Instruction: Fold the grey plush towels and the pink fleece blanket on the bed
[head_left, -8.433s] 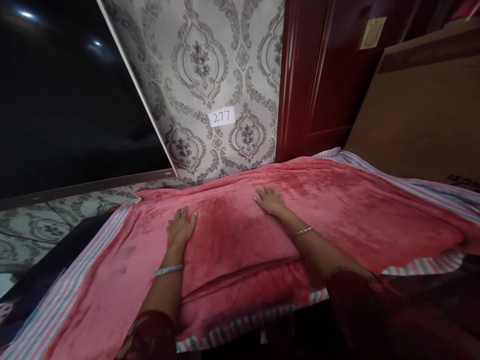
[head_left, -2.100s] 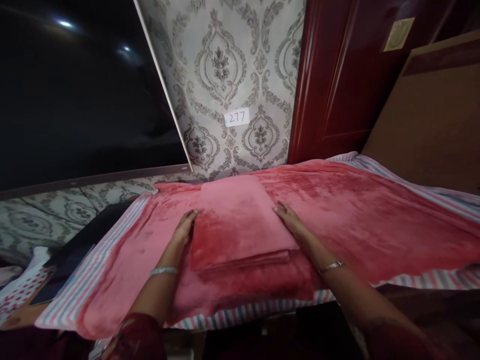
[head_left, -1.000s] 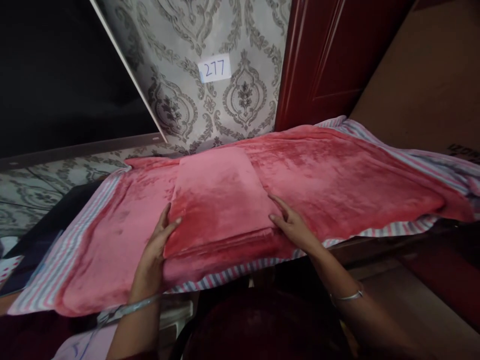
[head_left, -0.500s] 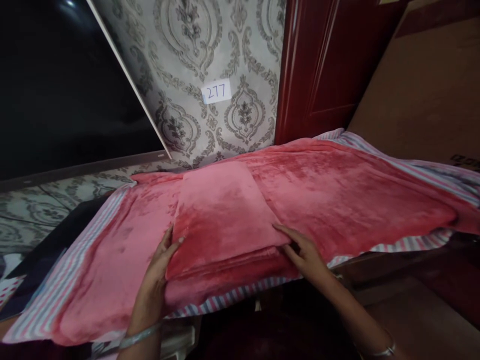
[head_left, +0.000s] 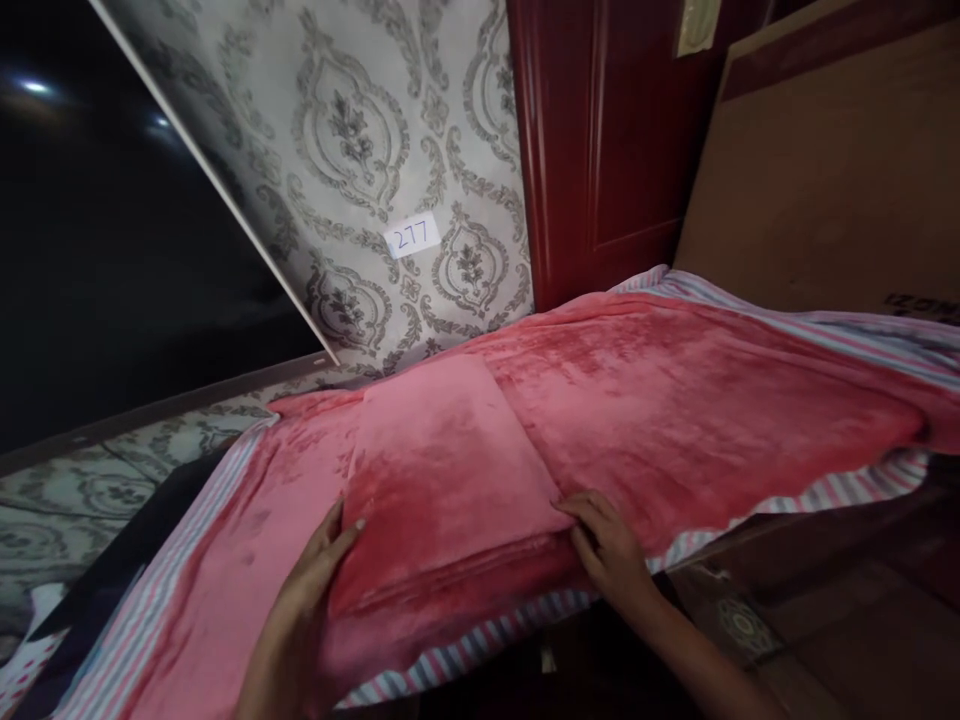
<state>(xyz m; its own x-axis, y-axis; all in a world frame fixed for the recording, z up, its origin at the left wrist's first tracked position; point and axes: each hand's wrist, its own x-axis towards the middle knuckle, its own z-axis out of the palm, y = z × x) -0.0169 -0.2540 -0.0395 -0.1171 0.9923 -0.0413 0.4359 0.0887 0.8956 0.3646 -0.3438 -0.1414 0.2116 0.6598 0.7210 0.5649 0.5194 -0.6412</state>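
Observation:
A plush pink-red folded cloth [head_left: 450, 470] lies as a flat rectangle, with stacked layers showing along its near edge. It rests on a larger spread of the same plush fabric [head_left: 675, 400], which has a striped border [head_left: 480, 635]. My left hand [head_left: 319, 565] lies against the folded cloth's left edge, with thumb and fingers apart and the thumb at the edge. At the near right corner, my right hand [head_left: 607, 545] closes its fingertips on the folded cloth; its thumb is partly hidden.
A large dark screen [head_left: 135, 240] stands at the left. Behind the fabric are patterned wallpaper with a paper label [head_left: 412, 235] reading 277, a dark red door [head_left: 600, 140], and a big cardboard box [head_left: 832, 180] at the right. Dark items [head_left: 142, 520] lie at the far left.
The camera view has tilted and shifted, so the wall label sits lower. Both hands stay at the same edges of the folded cloth, which keeps its shape.

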